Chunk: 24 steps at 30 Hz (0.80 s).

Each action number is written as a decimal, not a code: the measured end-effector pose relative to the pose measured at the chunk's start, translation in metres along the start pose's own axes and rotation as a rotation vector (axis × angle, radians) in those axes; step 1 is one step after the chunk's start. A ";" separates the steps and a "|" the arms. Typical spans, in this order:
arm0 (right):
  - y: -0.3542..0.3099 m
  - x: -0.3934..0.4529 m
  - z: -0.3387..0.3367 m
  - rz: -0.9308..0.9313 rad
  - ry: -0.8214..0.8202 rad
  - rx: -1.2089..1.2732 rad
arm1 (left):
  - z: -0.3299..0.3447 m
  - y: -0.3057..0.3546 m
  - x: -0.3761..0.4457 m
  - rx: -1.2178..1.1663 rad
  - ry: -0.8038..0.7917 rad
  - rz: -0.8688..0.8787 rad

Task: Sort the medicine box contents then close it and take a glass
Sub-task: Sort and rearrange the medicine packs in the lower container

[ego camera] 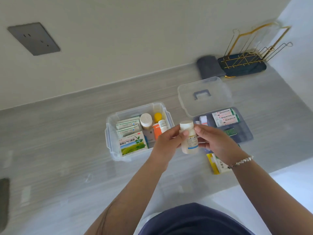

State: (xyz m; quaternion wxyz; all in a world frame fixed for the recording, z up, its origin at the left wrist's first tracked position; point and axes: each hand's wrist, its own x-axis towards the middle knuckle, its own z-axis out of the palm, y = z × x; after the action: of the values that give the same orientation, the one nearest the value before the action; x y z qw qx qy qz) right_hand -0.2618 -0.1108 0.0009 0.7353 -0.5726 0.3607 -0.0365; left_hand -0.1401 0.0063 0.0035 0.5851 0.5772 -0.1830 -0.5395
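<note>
Both hands hold a small white bottle (189, 138) upright above the worktop (59, 141): the left hand (169, 141) curls round its body with the thumb on the front, and the right hand (215, 143) pinches it near the cap, between the open box (135, 131) to the left and the tray (243, 133) and lid (203, 95) to the right. Sorting looks to be in hand, with the lid off. The next move probably calls for setting the bottle upright among the others in the box, where free room is tight; no glass is visible.

Left hand (169, 141) and right hand (214, 141) grip white bottle (189, 138) above counter (67, 141); open medicine box (135, 131) at nine o'clock, lid (205, 95) at twelve.
</note>
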 end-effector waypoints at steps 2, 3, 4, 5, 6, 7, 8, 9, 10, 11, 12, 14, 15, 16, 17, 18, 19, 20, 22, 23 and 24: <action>0.008 -0.009 -0.021 0.014 0.056 -0.078 | 0.023 -0.008 0.007 0.003 0.024 -0.033; 0.013 -0.011 -0.029 0.025 0.093 -0.130 | 0.033 -0.012 0.011 0.011 0.048 -0.049; 0.019 -0.011 -0.037 0.032 0.128 -0.170 | 0.041 -0.017 0.014 0.023 0.075 -0.070; 0.026 -0.011 -0.043 0.037 0.155 -0.187 | 0.048 -0.022 0.017 0.030 0.100 -0.093; 0.032 -0.010 -0.048 0.048 0.171 -0.184 | 0.054 -0.027 0.019 0.027 0.119 -0.123; 0.039 -0.010 -0.051 0.069 0.176 -0.170 | 0.059 -0.032 0.021 0.021 0.129 -0.158; 0.046 -0.008 -0.053 0.100 0.171 -0.151 | 0.062 -0.038 0.023 0.029 0.133 -0.193; 0.051 -0.006 -0.054 0.135 0.159 -0.122 | 0.063 -0.042 0.025 0.053 0.136 -0.227; 0.057 -0.004 -0.055 0.164 0.145 -0.083 | 0.063 -0.046 0.026 0.085 0.137 -0.262; 0.062 -0.002 -0.056 0.184 0.136 -0.044 | 0.062 -0.049 0.028 0.104 0.132 -0.295; 0.066 0.001 -0.056 0.195 0.132 -0.013 | 0.060 -0.052 0.030 0.100 0.122 -0.318; 0.071 0.005 -0.055 0.202 0.126 0.038 | 0.055 -0.058 0.033 0.064 0.087 -0.330; 0.073 0.007 -0.055 0.201 0.128 0.060 | 0.054 -0.060 0.035 0.049 0.063 -0.318; 0.075 0.008 -0.055 0.197 0.135 0.071 | 0.052 -0.064 0.036 0.045 0.040 -0.295; 0.077 0.009 -0.055 0.189 0.144 0.071 | 0.052 -0.067 0.037 0.053 0.023 -0.265; 0.080 0.010 -0.055 0.176 0.156 0.064 | 0.051 -0.070 0.039 0.072 0.023 -0.238; 0.082 0.010 -0.056 0.160 0.170 0.060 | 0.051 -0.073 0.040 0.090 0.027 -0.214; 0.084 0.010 -0.056 0.143 0.183 0.058 | 0.051 -0.074 0.040 0.113 0.024 -0.199; 0.087 0.011 -0.056 0.120 0.197 0.052 | 0.050 -0.078 0.040 0.174 0.006 -0.190; 0.089 0.010 -0.056 0.115 0.198 0.052 | 0.049 -0.080 0.040 0.206 0.002 -0.195; 0.090 0.010 -0.056 0.111 0.196 0.041 | 0.048 -0.082 0.040 0.236 0.001 -0.201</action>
State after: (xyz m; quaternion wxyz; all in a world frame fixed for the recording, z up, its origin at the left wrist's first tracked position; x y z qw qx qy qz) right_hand -0.3184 -0.1302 -0.0866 0.7089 -0.5302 0.4613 -0.0589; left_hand -0.2001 -0.0303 -0.0716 0.4564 0.6575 -0.1862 -0.5698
